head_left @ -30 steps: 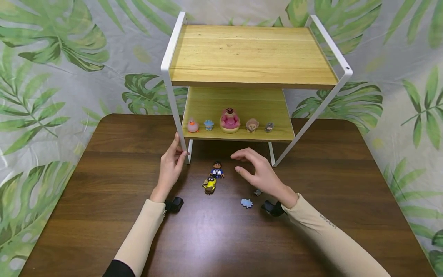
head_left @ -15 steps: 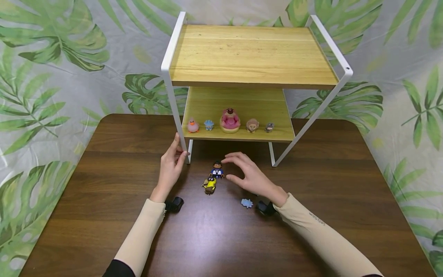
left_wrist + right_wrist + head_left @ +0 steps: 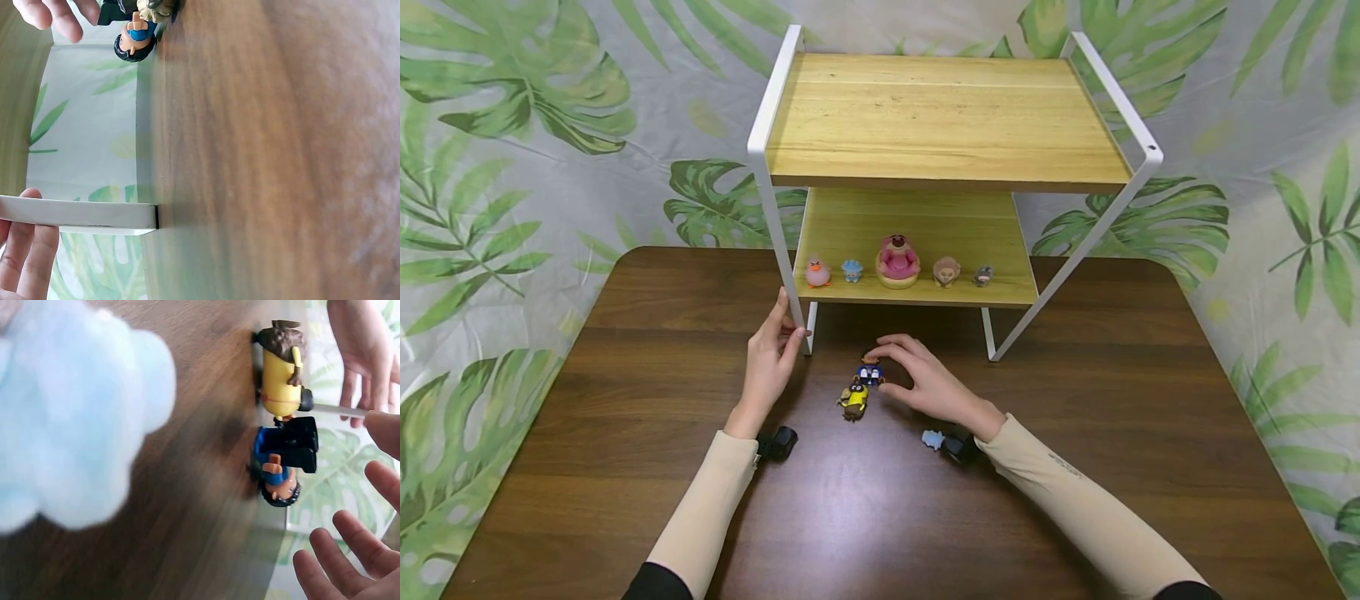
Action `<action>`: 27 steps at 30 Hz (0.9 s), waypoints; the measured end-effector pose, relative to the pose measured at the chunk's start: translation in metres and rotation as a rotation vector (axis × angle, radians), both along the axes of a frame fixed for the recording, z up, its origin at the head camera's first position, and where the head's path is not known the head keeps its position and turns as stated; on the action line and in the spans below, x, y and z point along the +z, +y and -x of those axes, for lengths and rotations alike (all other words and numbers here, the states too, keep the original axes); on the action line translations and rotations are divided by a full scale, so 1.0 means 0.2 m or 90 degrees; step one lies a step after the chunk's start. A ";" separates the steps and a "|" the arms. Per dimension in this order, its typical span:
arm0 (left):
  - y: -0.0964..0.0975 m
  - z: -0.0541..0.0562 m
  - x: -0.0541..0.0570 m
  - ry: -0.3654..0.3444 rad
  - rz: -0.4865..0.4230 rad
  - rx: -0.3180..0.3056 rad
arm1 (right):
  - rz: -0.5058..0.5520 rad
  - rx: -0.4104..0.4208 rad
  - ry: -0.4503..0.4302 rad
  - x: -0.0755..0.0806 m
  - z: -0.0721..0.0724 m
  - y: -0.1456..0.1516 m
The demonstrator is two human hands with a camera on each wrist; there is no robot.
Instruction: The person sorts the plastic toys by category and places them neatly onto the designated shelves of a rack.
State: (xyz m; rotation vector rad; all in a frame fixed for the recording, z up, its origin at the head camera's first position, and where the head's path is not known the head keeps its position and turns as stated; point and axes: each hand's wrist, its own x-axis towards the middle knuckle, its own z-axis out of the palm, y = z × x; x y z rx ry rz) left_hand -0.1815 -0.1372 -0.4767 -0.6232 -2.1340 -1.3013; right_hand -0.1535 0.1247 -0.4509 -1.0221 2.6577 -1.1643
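My left hand point(image 3: 767, 358) grips the front left leg point(image 3: 94, 214) of a white-framed wooden shelf, fingers wrapped behind it. Over the dark table, my right hand point(image 3: 928, 387) has thumb and fingers spread beside a toy figure point(image 3: 870, 375) with black hair and a blue jacket. Its fingertips overlap the figure's head in the head view; in the right wrist view they stand apart from it. Touching or nearly touching that figure's feet lies a yellow minion figure point(image 3: 281, 381) with a brown lower part. Both figures lie on their backs on the table.
A light blue toy point(image 3: 932, 439) lies by my right wrist camera. On the lower shelf board point(image 3: 917, 208) stands a row of toys, with a pink bear point(image 3: 898, 262) at its middle. The upper board point(image 3: 947, 117) overhangs the back of this row.
My right hand has moved left and slightly down to the blue-jacketed figure, its wrist camera now beside the light blue toy. The left hand stays on the shelf leg.
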 end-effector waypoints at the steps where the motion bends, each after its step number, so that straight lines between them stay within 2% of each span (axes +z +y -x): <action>1: 0.00 0.00 0.00 0.001 0.000 0.000 | -0.002 -0.001 -0.003 -0.01 0.00 0.00; 20: 0.00 0.01 -0.01 0.014 -0.001 0.005 | -0.058 -0.012 -0.049 -0.06 0.05 -0.05; 27: 0.01 0.00 -0.01 0.017 -0.007 0.001 | -0.070 -0.005 -0.036 -0.09 0.07 -0.06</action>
